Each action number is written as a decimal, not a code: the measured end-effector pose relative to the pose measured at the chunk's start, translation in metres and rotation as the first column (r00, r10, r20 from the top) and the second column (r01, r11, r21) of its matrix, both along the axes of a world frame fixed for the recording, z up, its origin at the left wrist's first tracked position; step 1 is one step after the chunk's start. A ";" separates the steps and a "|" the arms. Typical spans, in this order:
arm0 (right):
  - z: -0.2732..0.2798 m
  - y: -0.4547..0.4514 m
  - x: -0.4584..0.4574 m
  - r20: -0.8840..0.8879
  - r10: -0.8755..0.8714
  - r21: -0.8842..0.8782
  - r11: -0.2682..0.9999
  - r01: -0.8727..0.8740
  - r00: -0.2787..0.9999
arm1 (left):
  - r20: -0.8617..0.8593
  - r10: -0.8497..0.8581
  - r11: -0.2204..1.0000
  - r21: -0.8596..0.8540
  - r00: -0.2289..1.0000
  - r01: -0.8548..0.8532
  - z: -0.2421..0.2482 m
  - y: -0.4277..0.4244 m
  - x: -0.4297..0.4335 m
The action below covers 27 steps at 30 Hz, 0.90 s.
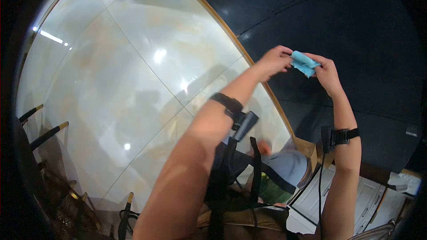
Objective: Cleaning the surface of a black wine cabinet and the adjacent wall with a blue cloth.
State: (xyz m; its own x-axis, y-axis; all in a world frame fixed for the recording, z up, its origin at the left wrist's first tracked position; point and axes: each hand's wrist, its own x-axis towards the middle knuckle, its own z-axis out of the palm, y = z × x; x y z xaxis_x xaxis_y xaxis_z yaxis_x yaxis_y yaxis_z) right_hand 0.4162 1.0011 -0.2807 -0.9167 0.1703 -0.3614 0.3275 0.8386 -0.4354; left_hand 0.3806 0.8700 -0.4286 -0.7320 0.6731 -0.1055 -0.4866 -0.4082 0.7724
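Both my hands are stretched out in front of a dark panelled surface, with a crumpled light-blue cloth [304, 64] between them. My left hand [274, 61] pinches the cloth's left edge with its fingertips. On the right side, my right hand [325, 71] grips the cloth between thumb and fingers. The cloth is bunched up, and part of it hangs down between the hands. Each forearm wears a black strap with a dark device, the left one [246, 125] and the right one [328, 140].
Glossy marble-look floor tiles [133, 73] lie at left, bordered by a wooden strip [230, 31]. Chair legs with gold tips [50, 135] stand at lower left. A cardboard box [306, 148] and white cabinet doors [362, 203] are at lower right.
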 end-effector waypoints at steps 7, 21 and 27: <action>-0.076 -0.038 -0.102 0.049 0.550 0.467 0.725 -0.506 0.834 | 0.110 0.406 0.882 -0.308 0.907 -0.357 -0.077 -0.172 -0.072; -0.328 -0.214 -0.392 0.060 0.828 0.566 0.431 -0.703 0.557 | 0.227 0.729 0.646 -0.541 0.646 -0.538 -0.142 -0.317 -0.055; -0.389 -0.228 -0.426 0.621 0.736 0.772 -0.516 -0.372 0.270 | 0.257 0.740 0.630 -0.590 0.622 -0.505 -0.179 -0.317 -0.031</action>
